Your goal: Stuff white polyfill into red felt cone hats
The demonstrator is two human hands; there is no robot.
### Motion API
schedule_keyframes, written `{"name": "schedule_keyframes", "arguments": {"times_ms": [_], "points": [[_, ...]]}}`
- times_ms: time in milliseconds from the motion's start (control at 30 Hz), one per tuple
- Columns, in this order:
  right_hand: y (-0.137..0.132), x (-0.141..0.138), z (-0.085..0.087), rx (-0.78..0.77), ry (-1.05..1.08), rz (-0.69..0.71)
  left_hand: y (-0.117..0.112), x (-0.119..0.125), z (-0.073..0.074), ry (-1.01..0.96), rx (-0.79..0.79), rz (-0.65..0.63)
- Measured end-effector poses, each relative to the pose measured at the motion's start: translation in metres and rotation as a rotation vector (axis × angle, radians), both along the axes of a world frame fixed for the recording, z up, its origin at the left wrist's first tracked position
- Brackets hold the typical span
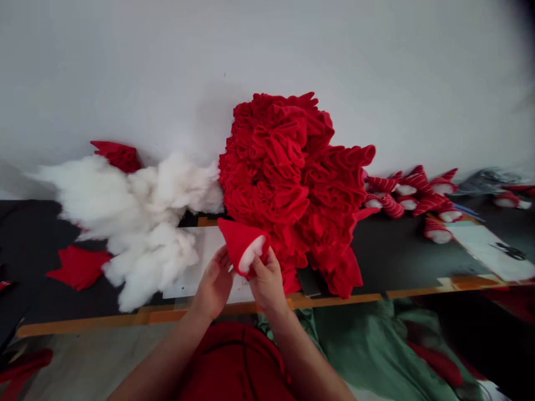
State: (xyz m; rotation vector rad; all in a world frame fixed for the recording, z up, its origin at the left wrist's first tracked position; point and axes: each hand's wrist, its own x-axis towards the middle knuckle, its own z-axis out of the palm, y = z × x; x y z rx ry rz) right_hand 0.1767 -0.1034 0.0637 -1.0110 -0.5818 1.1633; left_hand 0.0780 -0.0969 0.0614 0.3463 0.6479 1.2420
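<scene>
A small red cone-shaped hat (234,240) is held up above the front of the table, its point tilted to the upper left. White stuffing (252,253) fills its open end, which faces right. My right hand (267,281) grips the hat's rim, the thumb pressed at the stuffing. My left hand (214,287) cups the hat's lower left side, its fingertips partly hidden behind the cloth. Just behind the hat rises a tall heap of red hat pieces (276,161). Left of the hands lies a big fluffy pile of white fiberfill (121,195).
Red cloth pieces lie at the left (81,267) and behind the fiberfill (119,156). Several stuffed striped hats (413,192) sit at the right, near black scissors (509,252) on a white board (480,245). Green cloth (368,345) hangs below the table edge.
</scene>
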Motion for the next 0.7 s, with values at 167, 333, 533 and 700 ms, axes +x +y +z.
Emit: {"name": "schedule_keyframes", "arguments": {"times_ms": [167, 333, 533, 700], "points": [[-0.011, -0.011, 0.002, -0.078, -0.105, 0.135, 0.015, 0.0, 0.004, -0.104, -0.241, 0.039], [-0.016, -0.001, -0.001, -0.152, -0.248, 0.084, 0.026, 0.001, 0.019, -0.154, -0.316, 0.098], [-0.023, 0.005, 0.014, 0.212, -0.847, -0.18, 0.029, 0.004, 0.019, -0.136, -0.306, 0.048], [-0.017, 0.001, 0.014, 0.263, -0.93, -0.099, 0.021, 0.007, 0.011, -0.07, -0.213, -0.048]]}}
